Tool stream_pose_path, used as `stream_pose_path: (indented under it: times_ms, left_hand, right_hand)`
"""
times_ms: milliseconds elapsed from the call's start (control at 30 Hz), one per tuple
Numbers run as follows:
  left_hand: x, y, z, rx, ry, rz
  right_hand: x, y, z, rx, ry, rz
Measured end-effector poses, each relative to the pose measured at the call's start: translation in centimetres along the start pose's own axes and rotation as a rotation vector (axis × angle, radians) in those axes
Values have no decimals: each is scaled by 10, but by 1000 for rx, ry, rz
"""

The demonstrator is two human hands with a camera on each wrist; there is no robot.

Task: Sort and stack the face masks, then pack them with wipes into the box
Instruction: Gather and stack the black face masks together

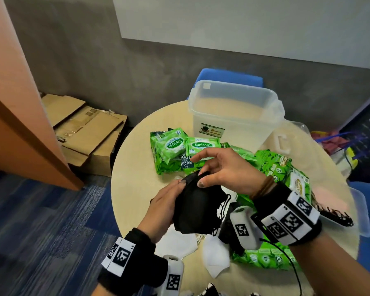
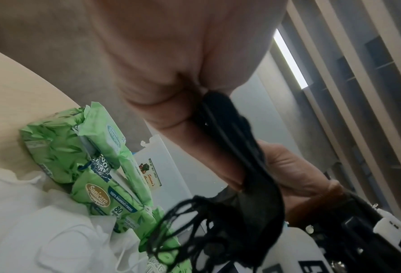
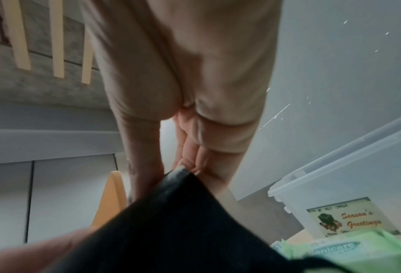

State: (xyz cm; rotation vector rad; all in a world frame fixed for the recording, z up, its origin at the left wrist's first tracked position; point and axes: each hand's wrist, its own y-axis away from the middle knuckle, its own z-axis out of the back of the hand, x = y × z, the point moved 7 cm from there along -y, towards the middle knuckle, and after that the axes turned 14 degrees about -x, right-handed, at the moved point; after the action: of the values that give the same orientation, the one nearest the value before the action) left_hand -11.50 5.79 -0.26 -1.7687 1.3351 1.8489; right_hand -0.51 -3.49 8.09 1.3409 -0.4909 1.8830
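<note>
Both hands are holding a bundle of black face masks (image 1: 195,207) above the near part of the round table (image 1: 135,146). The left hand (image 1: 161,208) is cupping the bundle from the left, its fingers curled round the folded edge. The right hand (image 1: 220,169) is pinching the top corner of the bundle with the thumb against the lower fingers, while the index finger is pointing free to the left.

The masks are light, soft and limp; their ear loops (image 1: 223,207) are dangling on the right side and are likely to snag or tangle. Grip is best taken across the flat folded body, close to the fold line, not by the loops, so that the stack is kept aligned.

White face masks (image 1: 215,256) are lying loose on the near table edge, apparently still unsorted. Green wipes packs (image 1: 171,146) are lying further back, between the hands and the clear plastic box (image 1: 235,110), which is standing open at the far side, apparently still unfilled.
</note>
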Motion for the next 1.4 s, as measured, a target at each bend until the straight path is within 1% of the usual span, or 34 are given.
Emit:
stream_pose_path:
  times_ms: [67, 133, 233, 300, 333, 400, 467, 500, 600, 700, 800, 867, 933, 1000, 1033, 1100, 1167, 1200, 1300, 1400]
  left_hand:
    - [-1, 1, -1, 12, -3, -1]
    - [-2, 3, -4, 59, -8, -23]
    - [-7, 7, -6, 114, -18, -126]
    - [-8, 8, -4, 115, -15, -164]
    - [-9, 9, -4, 110, -1, -172]
    - [-9, 8, 0, 92, 37, -175]
    - [-7, 7, 6, 60, 46, -175]
    - [-6, 6, 7, 40, 38, -177]
    - [-2, 4, 18, -57, 12, -212]
    - [2, 3, 41, -159, 30, -259]
    - [13, 8, 69, -188, -92, -274]
    - [23, 15, 94, -244, -100, -248]
    - [34, 24, 131, -363, -70, -213]
    - [41, 33, 160, -467, -49, -199]
    - [45, 39, 174, -518, -42, -195]
    - [52, 50, 193, -586, -44, -181]
    - [58, 58, 199, -624, -44, -166]
    - [61, 63, 201, -645, -35, -161]
    - [67, 74, 201, -688, -8, -142]
    - [71, 83, 198, -703, 16, -117]
  right_hand:
    - [1, -2, -3, -33, 29, 26]
    - [2, -4, -7, -63, 72, 66]
    - [2, -5, -9, -115, 88, 124]
    - [-5, -6, -4, -166, 45, 110]
    - [-12, -6, -3, -166, -14, 69]
    - [-29, -2, -8, -75, -104, -36]
    - [-42, 7, -21, 46, -94, -71]
    - [-46, 10, -26, 79, -99, -76]
    - [-54, 18, -45, 115, -190, -109]
    - [-67, 24, -75, 125, -169, -135]
    - [-82, 28, -105, 189, -113, -147]
    - [-89, 28, -114, 276, -14, -152]
    - [-97, 20, -119, 390, 162, -128]
    - [-106, 3, -114, 422, 346, -131]
    - [-109, -11, -113, 393, 415, -130]
    - [-107, -42, -111, 270, 476, -120]
    - [-107, -73, -117, 170, 540, -114]
    - [-107, -87, -127, 153, 597, -105]
    - [-119, -115, -155, 170, 774, -118]
    - [-134, -122, -174, 223, 975, -129]
